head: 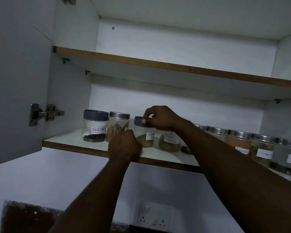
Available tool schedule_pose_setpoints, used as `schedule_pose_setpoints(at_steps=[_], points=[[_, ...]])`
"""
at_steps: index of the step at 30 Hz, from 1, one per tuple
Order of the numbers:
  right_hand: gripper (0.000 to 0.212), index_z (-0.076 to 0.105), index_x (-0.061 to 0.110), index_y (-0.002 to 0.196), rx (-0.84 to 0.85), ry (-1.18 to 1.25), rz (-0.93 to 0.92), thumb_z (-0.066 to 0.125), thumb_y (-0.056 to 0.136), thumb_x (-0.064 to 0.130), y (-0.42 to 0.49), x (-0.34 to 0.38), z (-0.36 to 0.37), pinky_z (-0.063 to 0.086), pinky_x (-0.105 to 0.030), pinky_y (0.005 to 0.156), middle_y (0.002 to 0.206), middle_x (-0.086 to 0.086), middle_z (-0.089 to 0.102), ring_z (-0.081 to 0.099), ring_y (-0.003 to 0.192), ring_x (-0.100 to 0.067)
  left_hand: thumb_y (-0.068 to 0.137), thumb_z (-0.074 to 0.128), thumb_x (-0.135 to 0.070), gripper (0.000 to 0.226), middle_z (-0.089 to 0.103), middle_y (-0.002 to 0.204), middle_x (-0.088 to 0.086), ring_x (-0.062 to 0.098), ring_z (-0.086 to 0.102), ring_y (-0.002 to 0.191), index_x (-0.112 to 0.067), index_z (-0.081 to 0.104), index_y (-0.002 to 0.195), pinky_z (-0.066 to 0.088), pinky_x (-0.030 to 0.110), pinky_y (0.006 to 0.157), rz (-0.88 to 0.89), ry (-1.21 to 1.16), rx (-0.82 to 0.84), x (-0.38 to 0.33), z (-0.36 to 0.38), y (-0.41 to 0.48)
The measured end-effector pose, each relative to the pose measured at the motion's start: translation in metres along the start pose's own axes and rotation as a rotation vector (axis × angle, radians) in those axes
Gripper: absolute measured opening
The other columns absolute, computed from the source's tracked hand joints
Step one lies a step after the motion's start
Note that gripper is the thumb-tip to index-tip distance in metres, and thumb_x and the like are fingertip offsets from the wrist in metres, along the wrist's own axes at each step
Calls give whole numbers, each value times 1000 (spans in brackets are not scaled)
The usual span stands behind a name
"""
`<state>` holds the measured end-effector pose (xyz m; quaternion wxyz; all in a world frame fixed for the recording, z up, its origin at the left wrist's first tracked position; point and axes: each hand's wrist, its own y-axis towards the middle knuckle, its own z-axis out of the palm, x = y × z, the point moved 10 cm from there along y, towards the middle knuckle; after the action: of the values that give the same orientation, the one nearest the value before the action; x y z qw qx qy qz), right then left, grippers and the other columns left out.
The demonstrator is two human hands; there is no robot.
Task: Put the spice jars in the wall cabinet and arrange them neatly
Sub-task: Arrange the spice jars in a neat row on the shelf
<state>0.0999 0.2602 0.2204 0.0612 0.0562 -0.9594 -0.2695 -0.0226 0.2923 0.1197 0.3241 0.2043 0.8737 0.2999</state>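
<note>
Several labelled spice jars stand in a row on the lower shelf [71,140] of the open wall cabinet. At the left is a black pepper jar [94,126] with a grey lid, then a steel-lidded jar [118,124]. My right hand [161,117] grips the grey lid of a third jar [145,137] holding yellowish powder. My left hand [124,145] is closed at the base of that jar, by the shelf's front edge; whether it holds the jar is hidden. A masala jar [169,142] stands just right, partly behind my right arm.
More steel-lidded jars [238,140] run along the shelf to the right. The upper shelf [158,63] holds nothing visible. The cabinet door [15,81] hangs open at the left on a hinge [45,113]. A wall socket plate [156,217] sits below.
</note>
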Motion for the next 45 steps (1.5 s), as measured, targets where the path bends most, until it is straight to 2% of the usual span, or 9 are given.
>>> schedule_pose_setpoints(at_steps=[3, 7, 9, 13, 19, 26, 34, 38, 45], points=[[22, 72, 28, 116, 128, 97, 42, 62, 98, 22, -6, -10, 3, 46, -28, 86, 120, 9, 67, 59, 111, -14, 85, 69, -38, 38, 67, 121, 5, 23, 63, 105, -18, 65, 117, 45, 31, 77, 27, -2, 97, 0, 12, 7], [35, 70, 25, 130, 131, -26, 18, 58, 99, 14, -7, -9, 0, 49, -37, 101, 131, 3, 69, 60, 119, -17, 81, 72, -50, 55, 64, 130, 5, 24, 62, 112, -19, 60, 125, 50, 35, 91, 58, -3, 199, 2, 24, 14], [32, 72, 26, 127, 93, -82, 0, 62, 97, 20, -5, -6, -4, 52, -38, 99, 126, 4, 72, 63, 114, -16, 80, 74, -51, 54, 66, 123, 4, 23, 62, 109, -20, 62, 122, 50, 33, 86, 64, -6, 174, 1, 23, 14], [13, 80, 27, 100, -13, -77, 19, 75, 89, 31, -3, -11, -16, 55, -34, 87, 97, 9, 77, 67, 95, -9, 79, 76, -46, 47, 69, 113, 3, 22, 63, 101, -18, 65, 116, 45, 30, 77, 56, -7, 86, 2, 15, 11], [17, 75, 20, 79, -97, -42, 38, 83, 83, 35, -2, -16, -20, 51, -28, 70, 78, 8, 72, 65, 77, -7, 81, 74, -48, 56, 67, 124, -1, 21, 61, 114, -22, 59, 129, 52, 37, 91, 68, 12, 132, -1, 17, 11], [7, 80, 23, 83, -68, 3, 61, 84, 81, 28, -3, -21, -18, 59, -36, 83, 83, 9, 76, 68, 83, -7, 82, 75, -41, 49, 70, 121, -3, 20, 62, 112, -23, 63, 127, 53, 36, 90, 79, -18, 151, -3, 17, 10], [6, 79, 25, 84, -71, 65, 74, 84, 82, 28, -1, -26, -14, 55, -30, 78, 83, 11, 75, 68, 84, -6, 82, 74, -40, 56, 56, 143, 2, 26, 55, 127, -27, 59, 135, 48, 38, 99, 75, -32, 146, -2, 19, 9], [8, 77, 30, 81, -72, 100, 90, 85, 81, 30, -1, -30, -14, 53, -25, 75, 83, 13, 75, 68, 85, -4, 83, 72, -31, 51, 67, 128, -1, 22, 62, 114, -30, 62, 133, 50, 32, 86, 69, -52, 62, -2, 11, 7], [9, 76, 34, 80, -85, 107, 87, 84, 81, 32, -3, -31, -15, 47, -22, 70, 82, 16, 74, 67, 85, 0, 79, 74, -18, 48, 71, 118, -3, 19, 64, 108, -28, 68, 126, 43, 25, 79, 58, -122, -25, -2, 0, 2]])
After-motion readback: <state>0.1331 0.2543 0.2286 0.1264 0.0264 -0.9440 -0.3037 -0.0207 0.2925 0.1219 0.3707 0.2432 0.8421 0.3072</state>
